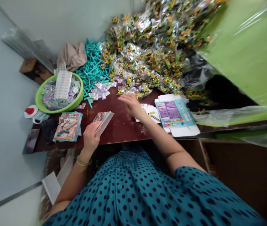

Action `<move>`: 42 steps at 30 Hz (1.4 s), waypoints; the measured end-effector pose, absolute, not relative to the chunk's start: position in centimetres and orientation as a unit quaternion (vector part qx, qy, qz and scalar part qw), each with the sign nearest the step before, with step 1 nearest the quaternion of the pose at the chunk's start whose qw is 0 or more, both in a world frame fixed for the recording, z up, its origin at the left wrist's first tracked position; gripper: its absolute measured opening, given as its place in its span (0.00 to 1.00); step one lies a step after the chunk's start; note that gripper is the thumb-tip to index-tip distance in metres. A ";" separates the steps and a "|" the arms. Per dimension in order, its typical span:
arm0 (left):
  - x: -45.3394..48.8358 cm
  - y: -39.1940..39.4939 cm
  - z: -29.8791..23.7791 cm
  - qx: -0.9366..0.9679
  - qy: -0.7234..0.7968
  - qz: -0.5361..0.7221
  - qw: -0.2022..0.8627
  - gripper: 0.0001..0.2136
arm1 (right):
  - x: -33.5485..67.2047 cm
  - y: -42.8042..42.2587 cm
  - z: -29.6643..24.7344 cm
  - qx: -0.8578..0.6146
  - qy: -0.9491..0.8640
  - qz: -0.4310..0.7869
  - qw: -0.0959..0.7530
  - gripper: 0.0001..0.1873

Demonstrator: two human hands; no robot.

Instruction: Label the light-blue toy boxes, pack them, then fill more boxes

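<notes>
My left hand (91,138) is closed on a small printed box (105,121), tilted above the front part of the dark red table. Over the middle of the table is my right hand (132,105), its fingers stretched out and nothing seen in them. Just behind those fingers lie clear bags of orange, green and black pieces (134,91). White printed sheets (151,112) lie beside my right wrist, partly hidden by it. Further right is a flattened blue and purple carton (174,114). Left of my left hand rests a stack of printed boxes (68,126).
A green basin (39,100) holds small purple and green packets and a white label sheet (63,84). Behind are turquoise sticks (92,59), loose packets (100,91) and a beige cloth (72,56). A lidded mug (38,116) and phone (31,140) sit left; green sheeting (246,47) slopes right.
</notes>
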State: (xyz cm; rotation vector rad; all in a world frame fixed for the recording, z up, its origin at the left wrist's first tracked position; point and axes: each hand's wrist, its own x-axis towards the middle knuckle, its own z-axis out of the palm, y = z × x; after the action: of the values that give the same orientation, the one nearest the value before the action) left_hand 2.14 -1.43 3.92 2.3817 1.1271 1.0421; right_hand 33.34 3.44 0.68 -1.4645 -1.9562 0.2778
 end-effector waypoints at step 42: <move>17.7 5.0 0.3 0.165 0.334 0.436 0.819 0.13 | 32.3 -2.9 0.7 -0.706 -0.627 0.101 0.313 0.24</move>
State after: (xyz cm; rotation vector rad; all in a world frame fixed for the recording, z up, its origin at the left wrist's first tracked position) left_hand 17.68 5.04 0.35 0.3510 0.7122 0.9288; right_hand 32.27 -2.92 0.67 -1.8618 -1.6551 0.2657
